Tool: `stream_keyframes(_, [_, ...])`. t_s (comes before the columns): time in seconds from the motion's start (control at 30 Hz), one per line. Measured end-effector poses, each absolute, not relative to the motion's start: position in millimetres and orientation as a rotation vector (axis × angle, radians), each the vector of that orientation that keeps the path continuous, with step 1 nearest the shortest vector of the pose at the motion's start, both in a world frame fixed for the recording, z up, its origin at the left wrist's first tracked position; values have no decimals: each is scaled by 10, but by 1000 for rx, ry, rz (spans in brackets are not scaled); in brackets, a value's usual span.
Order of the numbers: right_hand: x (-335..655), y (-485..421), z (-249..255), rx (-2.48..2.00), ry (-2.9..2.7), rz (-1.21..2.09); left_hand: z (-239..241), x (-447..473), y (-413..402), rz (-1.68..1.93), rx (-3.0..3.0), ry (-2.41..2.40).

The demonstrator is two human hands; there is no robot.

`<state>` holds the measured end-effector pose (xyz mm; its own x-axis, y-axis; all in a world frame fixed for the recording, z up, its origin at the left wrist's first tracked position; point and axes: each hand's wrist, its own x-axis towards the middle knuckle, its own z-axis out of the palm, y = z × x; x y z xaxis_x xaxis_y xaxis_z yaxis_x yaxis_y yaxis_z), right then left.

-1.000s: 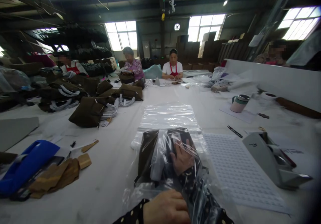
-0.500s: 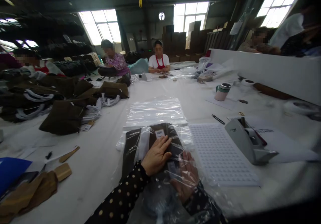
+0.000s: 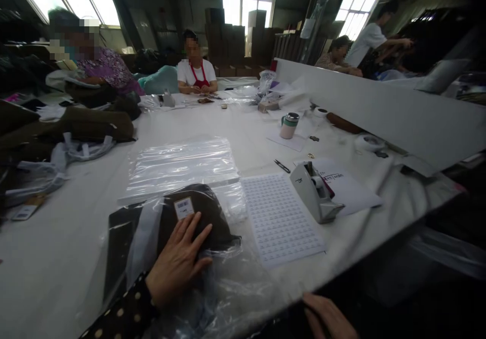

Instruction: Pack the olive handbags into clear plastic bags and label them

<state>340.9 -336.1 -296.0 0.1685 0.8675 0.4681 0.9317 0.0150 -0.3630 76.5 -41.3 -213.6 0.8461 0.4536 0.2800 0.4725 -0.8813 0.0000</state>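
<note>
A dark brown fabric bag (image 3: 214,212) lies flat in the lower part of the frame, left of centre, with clear plastic film (image 3: 231,278) about it. Its far edge rounds off at the right. A pale strip (image 3: 143,235) runs lengthwise along its left part. A white barcode tag (image 3: 184,207) sits slightly tilted near the far edge. The film spreads, creased and glossy, toward the bottom of the frame.
</note>
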Motion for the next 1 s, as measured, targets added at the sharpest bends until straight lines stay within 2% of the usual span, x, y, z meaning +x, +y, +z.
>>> stream_keyframes(0.1, [3622,-3033,-2836,-1811,-1687,-294,-1888,1004,-519,-516,-3100,-782])
stream_keyframes(0.27, [4043,-2483,-2788,-1880,-1518,-256,-1747,1796,-459,-627,-3496,-861])
stream_keyframes(0.4, [4363,-1941,-2896,-1898,-1496,-277,-1894,2651,9,-492,-3573,-1068])
stream_keyframes(0.63, [4478,-1512,-3554,-2100,-1548,-464,-2449,3881,729,-211,-3474,-1246])
stream_keyframes(0.8, [4434,-1551,-3667,-2091,-1532,-470,-2749,4257,840,-69,-3436,-1278])
stream_keyframes(1.0, [4437,-1547,-3587,-2116,-1539,-410,-2723,4376,987,19,-3589,-1282])
